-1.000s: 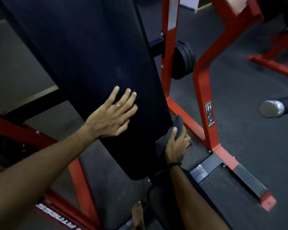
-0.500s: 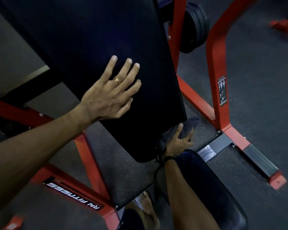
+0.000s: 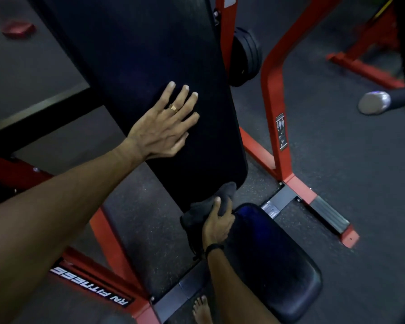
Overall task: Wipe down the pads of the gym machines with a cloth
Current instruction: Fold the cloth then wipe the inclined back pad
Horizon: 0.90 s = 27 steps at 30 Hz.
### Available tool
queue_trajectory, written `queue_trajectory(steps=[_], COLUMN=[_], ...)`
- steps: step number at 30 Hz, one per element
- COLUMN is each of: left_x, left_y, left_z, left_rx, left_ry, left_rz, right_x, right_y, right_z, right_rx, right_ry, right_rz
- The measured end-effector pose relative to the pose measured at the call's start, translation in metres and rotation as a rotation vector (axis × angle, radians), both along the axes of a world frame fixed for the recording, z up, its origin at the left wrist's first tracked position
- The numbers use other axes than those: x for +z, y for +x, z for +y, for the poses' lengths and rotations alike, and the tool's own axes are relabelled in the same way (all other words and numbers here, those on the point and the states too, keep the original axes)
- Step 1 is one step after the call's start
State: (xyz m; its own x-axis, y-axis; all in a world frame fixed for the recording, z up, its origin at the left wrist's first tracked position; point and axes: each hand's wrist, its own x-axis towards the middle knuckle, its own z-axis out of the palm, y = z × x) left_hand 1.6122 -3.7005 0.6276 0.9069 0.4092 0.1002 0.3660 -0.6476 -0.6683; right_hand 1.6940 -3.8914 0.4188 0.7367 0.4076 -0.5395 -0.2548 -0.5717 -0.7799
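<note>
A long black back pad [image 3: 138,54] slants across the upper middle of the head view. My left hand [image 3: 161,129] lies flat on its lower part, fingers straight and spread, a gold ring on one finger. Below it my right hand [image 3: 216,224] grips a dark grey cloth [image 3: 205,206] and holds it against the bottom end of the pad. The black seat pad [image 3: 274,260] sits just under and right of that hand. Part of the cloth is hidden by my fingers.
The red machine frame [image 3: 272,108] rises on the right, with black weight plates [image 3: 246,57] behind the pad. A chrome-ended bar [image 3: 374,102] sticks in from the right edge. My bare foot [image 3: 201,309] stands by the frame base on the dark rubber floor [image 3: 348,171].
My right hand has slid the cloth down the pad's right edge to its bottom end. My left hand has stayed flat on the pad. The view has shifted.
</note>
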Motion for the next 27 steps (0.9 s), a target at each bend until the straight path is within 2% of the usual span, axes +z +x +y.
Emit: queue_trajectory(steps=[4,7,10,13,21,27], left_x=[0.003,-0.016,-0.026,-0.037,-0.076,-0.126], left_y=[0.009,0.029,0.05,0.065,0.08,0.108], left_z=[-0.033,-0.075,-0.117,-0.147,-0.211,-0.248], left_rx=[0.039,0.046,0.223,0.362,0.552,0.854], left_ry=[-0.154,-0.291,-0.506,-0.633,-0.729,-0.798], left_rz=[-0.041,-0.063,-0.116,-0.174,-0.372,-0.596], right_x=[0.035,0.06,0.09,0.112,0.127,0.107], right_y=[0.023,0.049,0.079,0.102,0.147,0.196], right_z=[-0.034,-0.048,-0.065,-0.075,-0.086,-0.09], right_rx=[0.103,0.152,0.17,0.194,0.441,0.756], right_ry=[0.11,0.116,0.168,0.178,0.209,0.208], right_rz=[-0.146,-0.236,-0.327,-0.391,-0.551,-0.573])
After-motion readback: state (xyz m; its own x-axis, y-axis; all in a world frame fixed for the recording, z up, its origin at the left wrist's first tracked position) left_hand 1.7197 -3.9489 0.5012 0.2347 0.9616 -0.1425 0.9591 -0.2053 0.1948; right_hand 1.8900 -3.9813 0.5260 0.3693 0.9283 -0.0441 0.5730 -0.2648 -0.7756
